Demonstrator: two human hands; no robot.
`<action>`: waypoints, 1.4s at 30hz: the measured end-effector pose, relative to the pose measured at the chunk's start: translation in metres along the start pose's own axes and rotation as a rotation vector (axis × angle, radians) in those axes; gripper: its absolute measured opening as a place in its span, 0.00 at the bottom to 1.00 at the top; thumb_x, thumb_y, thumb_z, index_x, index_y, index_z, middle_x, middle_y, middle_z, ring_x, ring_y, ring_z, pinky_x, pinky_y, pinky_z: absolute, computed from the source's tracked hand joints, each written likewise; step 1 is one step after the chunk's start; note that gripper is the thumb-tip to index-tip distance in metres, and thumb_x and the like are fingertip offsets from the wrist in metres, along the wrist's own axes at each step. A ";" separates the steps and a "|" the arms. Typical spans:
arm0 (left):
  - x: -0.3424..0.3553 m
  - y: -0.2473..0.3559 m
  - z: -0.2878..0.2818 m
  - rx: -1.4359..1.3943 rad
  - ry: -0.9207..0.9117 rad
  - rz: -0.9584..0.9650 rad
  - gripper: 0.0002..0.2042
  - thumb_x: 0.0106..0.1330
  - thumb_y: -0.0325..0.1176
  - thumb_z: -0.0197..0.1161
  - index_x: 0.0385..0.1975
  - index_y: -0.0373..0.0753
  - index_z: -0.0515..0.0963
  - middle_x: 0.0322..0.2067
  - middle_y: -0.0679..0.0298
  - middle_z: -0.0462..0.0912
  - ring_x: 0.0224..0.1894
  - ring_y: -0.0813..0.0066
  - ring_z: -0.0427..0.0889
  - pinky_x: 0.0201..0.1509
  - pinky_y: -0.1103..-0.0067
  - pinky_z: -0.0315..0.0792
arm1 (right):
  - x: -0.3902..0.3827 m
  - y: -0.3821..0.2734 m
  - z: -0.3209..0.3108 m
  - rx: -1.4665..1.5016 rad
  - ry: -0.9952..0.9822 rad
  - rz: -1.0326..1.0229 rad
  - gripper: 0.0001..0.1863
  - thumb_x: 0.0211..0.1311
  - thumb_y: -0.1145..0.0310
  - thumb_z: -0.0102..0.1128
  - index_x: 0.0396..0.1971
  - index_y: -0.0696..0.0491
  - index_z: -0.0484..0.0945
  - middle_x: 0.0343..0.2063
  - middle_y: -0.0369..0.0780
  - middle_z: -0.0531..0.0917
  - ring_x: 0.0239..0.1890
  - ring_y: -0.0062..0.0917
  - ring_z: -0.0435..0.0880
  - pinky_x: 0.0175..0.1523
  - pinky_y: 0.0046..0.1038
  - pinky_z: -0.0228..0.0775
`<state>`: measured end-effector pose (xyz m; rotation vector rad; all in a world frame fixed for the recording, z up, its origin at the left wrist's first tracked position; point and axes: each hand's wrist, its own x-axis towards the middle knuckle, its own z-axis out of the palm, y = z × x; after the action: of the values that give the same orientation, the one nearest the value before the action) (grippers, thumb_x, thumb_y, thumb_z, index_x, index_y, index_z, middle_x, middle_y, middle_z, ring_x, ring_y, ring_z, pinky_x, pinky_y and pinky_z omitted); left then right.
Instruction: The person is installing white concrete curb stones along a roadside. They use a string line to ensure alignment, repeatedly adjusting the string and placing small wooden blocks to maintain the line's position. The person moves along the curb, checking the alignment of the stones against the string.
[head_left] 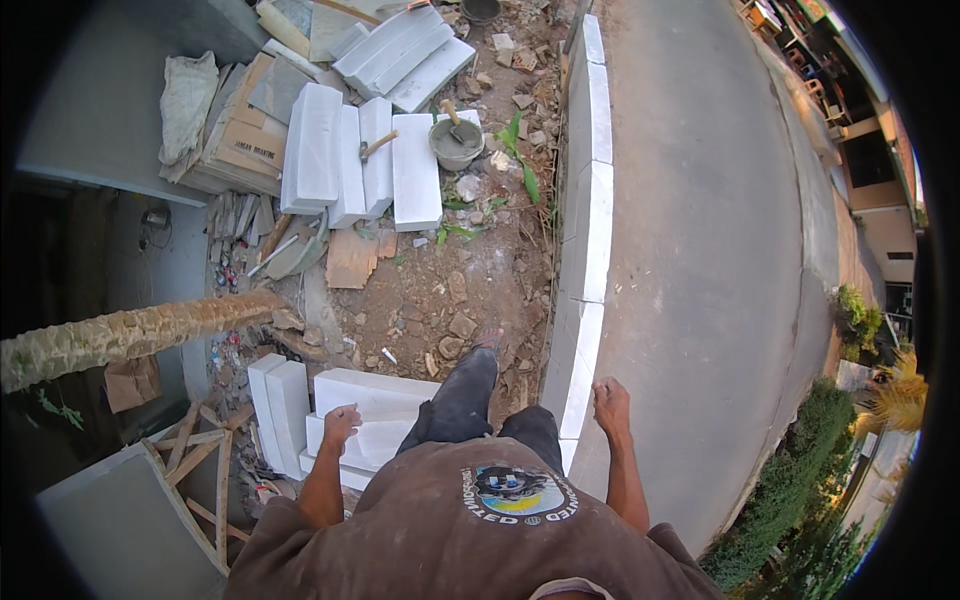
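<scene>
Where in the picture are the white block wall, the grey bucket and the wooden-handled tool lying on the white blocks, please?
White block wall (597, 232): head view, on its top face, midway along.
Grey bucket (458, 163): head view, on its near wall.
Wooden-handled tool (381, 143): head view, on its handle.

We are outdoors on a building site beside a paved road (700, 250): we see stacked white blocks (417, 185), a low white block wall (587, 230), a grey bucket (458, 164), a hammer (381, 144), and loose rubble (463, 325) on bare soil (425, 268).
</scene>
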<state>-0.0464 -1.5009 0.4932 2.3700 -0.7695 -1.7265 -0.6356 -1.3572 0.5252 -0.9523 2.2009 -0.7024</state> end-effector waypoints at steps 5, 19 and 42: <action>0.014 0.016 -0.006 -0.014 -0.046 -0.039 0.13 0.70 0.37 0.58 0.50 0.38 0.78 0.37 0.64 0.84 0.36 0.74 0.83 0.40 0.75 0.76 | 0.013 -0.011 0.003 -0.082 0.134 -0.091 0.15 0.69 0.64 0.56 0.26 0.61 0.76 0.15 0.41 0.76 0.15 0.25 0.76 0.20 0.29 0.67; 0.061 0.125 0.030 -0.196 -0.097 0.016 0.14 0.69 0.33 0.58 0.53 0.39 0.76 0.39 0.63 0.84 0.37 0.73 0.84 0.41 0.74 0.77 | 0.168 -0.225 -0.089 0.417 0.041 0.234 0.13 0.71 0.62 0.57 0.32 0.56 0.79 0.16 0.29 0.69 0.16 0.13 0.65 0.19 0.20 0.61; 0.220 0.600 0.062 -0.150 -0.056 0.159 0.11 0.71 0.37 0.58 0.45 0.38 0.77 0.33 0.64 0.83 0.32 0.73 0.82 0.32 0.79 0.74 | 0.509 -0.391 -0.168 0.479 0.323 0.223 0.13 0.71 0.58 0.57 0.33 0.52 0.78 0.16 0.25 0.65 0.17 0.09 0.58 0.21 0.16 0.48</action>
<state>-0.2534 -2.1088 0.5076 2.1121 -0.7834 -1.7270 -0.8612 -1.9473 0.7288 -0.3645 2.2034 -1.2687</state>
